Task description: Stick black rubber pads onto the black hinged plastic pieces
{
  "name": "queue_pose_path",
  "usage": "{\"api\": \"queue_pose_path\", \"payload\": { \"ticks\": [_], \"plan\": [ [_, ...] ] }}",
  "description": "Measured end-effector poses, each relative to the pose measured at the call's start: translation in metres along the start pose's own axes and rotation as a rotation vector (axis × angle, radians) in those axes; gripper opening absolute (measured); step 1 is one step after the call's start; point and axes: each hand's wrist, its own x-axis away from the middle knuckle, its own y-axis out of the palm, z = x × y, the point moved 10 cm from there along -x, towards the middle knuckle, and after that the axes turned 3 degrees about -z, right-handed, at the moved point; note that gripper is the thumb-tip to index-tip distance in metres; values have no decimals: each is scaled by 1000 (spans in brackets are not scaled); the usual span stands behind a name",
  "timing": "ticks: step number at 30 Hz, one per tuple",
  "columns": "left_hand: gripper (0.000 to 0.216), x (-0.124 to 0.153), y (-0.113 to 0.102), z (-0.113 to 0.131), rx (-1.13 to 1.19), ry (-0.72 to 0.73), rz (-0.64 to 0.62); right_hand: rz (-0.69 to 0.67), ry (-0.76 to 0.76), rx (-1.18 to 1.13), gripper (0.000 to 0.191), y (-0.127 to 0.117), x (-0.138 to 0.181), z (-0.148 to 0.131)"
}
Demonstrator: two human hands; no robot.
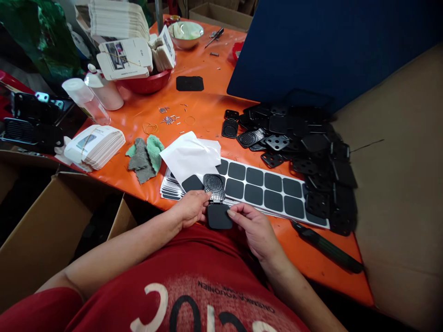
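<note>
A hinged black plastic bracket (214, 186) is gripped by my left hand (194, 207), thumb on top near the hinge. Its upper plate has a round ribbed pattern. Below the hinge lies a smooth black square pad (219, 216), its right edge pinched between the thumb and fingers of my right hand (254, 228). Whether the pad is fully stuck to the lower plate, I cannot tell. Just beyond my hands is a stack of white sheets of black square stickers (254, 194). White backing paper (188, 157) and a loose black square (192, 183) lie on its left part.
Black bracket parts (294, 133) are piled at the right, beside a cardboard wall (398, 161) and a blue panel (318, 50). A black-handled cutter (327, 246) lies near the front edge. Rags (143, 157), small pins (169, 120), packaging boxes (95, 145) and bottles (104, 87) occupy the left.
</note>
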Motion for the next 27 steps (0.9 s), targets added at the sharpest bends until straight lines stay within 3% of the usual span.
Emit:
{"api": "queue_pose_path", "payload": {
  "ticks": [15,27],
  "plan": [
    [22,-1,0,-1,-33,-7,-6,10,56,-157,35,-5,-1,5],
    [25,0,0,0,-62,-16,29,-15,16,-45,34,0,-2,0]
  ]
}}
